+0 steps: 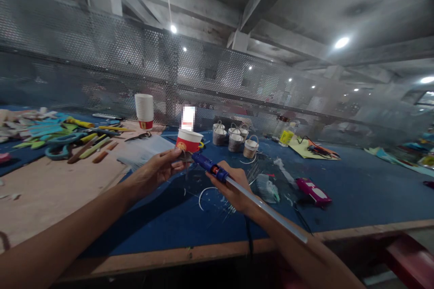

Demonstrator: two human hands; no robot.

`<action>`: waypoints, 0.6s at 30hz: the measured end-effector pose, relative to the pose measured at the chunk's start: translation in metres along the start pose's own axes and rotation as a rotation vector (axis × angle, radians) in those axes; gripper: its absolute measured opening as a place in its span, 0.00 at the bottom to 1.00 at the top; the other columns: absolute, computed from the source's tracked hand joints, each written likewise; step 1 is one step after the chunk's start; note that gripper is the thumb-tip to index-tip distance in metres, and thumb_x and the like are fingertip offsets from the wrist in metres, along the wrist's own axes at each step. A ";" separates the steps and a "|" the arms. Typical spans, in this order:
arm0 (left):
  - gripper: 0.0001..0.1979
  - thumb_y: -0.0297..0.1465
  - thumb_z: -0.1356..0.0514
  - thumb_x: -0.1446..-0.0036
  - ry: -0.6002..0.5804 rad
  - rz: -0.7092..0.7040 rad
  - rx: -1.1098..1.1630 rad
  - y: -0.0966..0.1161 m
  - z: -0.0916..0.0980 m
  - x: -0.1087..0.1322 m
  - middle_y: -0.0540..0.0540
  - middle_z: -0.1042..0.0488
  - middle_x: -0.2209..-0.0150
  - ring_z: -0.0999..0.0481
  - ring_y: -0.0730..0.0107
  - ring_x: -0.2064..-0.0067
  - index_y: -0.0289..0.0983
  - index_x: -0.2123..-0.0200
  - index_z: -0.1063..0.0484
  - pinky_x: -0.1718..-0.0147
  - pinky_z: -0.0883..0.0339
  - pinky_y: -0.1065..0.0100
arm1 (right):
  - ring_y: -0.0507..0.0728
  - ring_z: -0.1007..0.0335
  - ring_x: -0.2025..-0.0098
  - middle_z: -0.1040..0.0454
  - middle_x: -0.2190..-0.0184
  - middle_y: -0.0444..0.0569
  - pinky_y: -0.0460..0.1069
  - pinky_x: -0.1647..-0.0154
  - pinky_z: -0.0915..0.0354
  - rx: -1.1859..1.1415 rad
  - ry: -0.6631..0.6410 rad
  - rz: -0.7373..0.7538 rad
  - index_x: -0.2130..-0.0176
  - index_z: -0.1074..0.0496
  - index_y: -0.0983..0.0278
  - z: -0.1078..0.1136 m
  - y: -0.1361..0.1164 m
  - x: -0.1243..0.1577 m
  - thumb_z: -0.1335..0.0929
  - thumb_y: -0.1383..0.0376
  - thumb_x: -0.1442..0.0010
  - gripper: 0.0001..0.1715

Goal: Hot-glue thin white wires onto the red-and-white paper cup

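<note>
A red and white paper cup (188,142) is held in my left hand (166,165), its rim facing up and tilted slightly. My right hand (233,186) is wrapped round a blue glue gun (206,165), with a long clear glue stick (267,211) reaching back over my right forearm. The gun's nozzle is beside the lower right side of the cup. Whether it touches the cup I cannot tell.
Several small handled buckets (235,141) stand behind my right hand. A stack of cups (144,110) is at the back left, near scissors (63,145) and tools. A magenta device (313,191) and a yellow-labelled bottle (285,135) lie to the right. Mesh rises behind.
</note>
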State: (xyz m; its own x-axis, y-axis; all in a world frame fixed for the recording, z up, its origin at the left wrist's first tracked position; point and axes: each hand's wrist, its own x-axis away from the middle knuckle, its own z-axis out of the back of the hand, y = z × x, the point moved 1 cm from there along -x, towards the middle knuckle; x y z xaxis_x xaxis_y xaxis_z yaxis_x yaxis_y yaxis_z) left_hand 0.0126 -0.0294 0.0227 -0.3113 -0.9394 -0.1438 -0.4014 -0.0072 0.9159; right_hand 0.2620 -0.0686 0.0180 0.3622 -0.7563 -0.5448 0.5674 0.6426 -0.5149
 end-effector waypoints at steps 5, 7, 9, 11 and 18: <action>0.16 0.39 0.33 0.35 -0.015 0.020 -0.013 0.001 -0.001 0.000 0.43 0.15 0.50 0.19 0.56 0.46 0.36 0.49 0.17 0.41 0.29 0.61 | 0.52 0.32 0.76 0.28 0.75 0.40 0.46 0.72 0.44 0.000 0.000 -0.013 0.63 0.34 0.58 0.000 0.000 0.000 0.33 0.53 0.29 0.15; 0.17 0.39 0.33 0.35 -0.028 0.018 -0.014 0.000 0.002 -0.002 0.44 0.14 0.50 0.20 0.55 0.45 0.37 0.49 0.17 0.42 0.28 0.60 | 0.52 0.32 0.76 0.29 0.76 0.40 0.45 0.72 0.44 -0.007 -0.006 -0.019 0.63 0.34 0.58 0.000 0.000 0.000 0.33 0.53 0.29 0.14; 0.16 0.40 0.34 0.35 -0.049 0.020 -0.011 -0.001 0.006 -0.004 0.44 0.15 0.49 0.20 0.55 0.44 0.38 0.49 0.17 0.42 0.28 0.60 | 0.53 0.32 0.75 0.29 0.76 0.40 0.45 0.72 0.44 -0.017 -0.011 -0.016 0.63 0.34 0.58 0.001 -0.001 0.000 0.33 0.53 0.29 0.14; 0.16 0.39 0.34 0.34 -0.062 0.029 -0.002 -0.002 0.008 -0.004 0.44 0.15 0.48 0.21 0.55 0.44 0.37 0.48 0.17 0.43 0.28 0.61 | 0.53 0.32 0.75 0.29 0.75 0.40 0.46 0.71 0.44 -0.011 -0.002 -0.007 0.63 0.35 0.58 0.001 -0.001 -0.001 0.33 0.53 0.29 0.14; 0.17 0.38 0.34 0.34 -0.044 0.050 0.044 -0.004 0.011 -0.004 0.43 0.15 0.47 0.19 0.59 0.46 0.38 0.45 0.19 0.38 0.31 0.59 | 0.52 0.31 0.75 0.30 0.77 0.38 0.45 0.71 0.43 -0.040 0.000 -0.009 0.63 0.34 0.59 0.001 0.002 0.000 0.33 0.52 0.29 0.15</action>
State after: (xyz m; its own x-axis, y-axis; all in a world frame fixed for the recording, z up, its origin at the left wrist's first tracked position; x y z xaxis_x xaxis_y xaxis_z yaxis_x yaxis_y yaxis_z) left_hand 0.0058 -0.0218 0.0158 -0.3693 -0.9221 -0.1159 -0.4219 0.0552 0.9050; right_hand 0.2638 -0.0676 0.0182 0.3574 -0.7619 -0.5401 0.5401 0.6404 -0.5460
